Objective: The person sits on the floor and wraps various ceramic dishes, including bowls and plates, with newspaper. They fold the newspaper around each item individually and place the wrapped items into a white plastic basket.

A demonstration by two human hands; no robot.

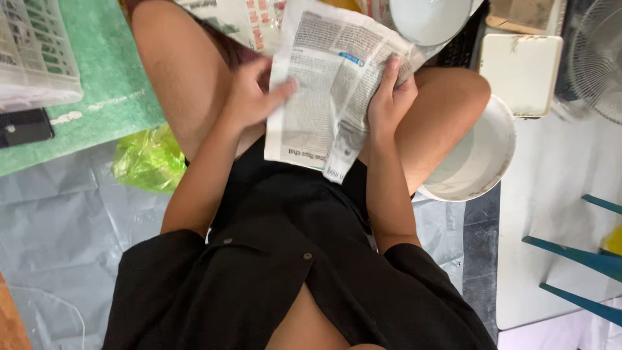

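While the person sits cross-legged on a grey plastic sheet [58,227], both hands hold a folded sheet of newspaper [324,91] over the lap, between the knees. Its long axis runs roughly up and down the picture, leaning a little so the top edge tips to the right; the lower end, with a narrow folded flap, points toward the black shirt [285,272]. At the paper's left edge the left hand [249,94] pinches it, thumb laid on the printed face and fingers curled behind. On the right side the right hand [389,100] clasps the crease, fingers wrapped over the front. Just beside the right knee a round white bucket [483,159] stands, its inside pale and smeared, with no contents that can be made out. Above the paper, a second white bowl [431,19] shows only its pale inside. By the bucket lies a white square lid [521,74]. Left of the thigh, on the sheet's edge, sits a crumpled green plastic bag [149,159].
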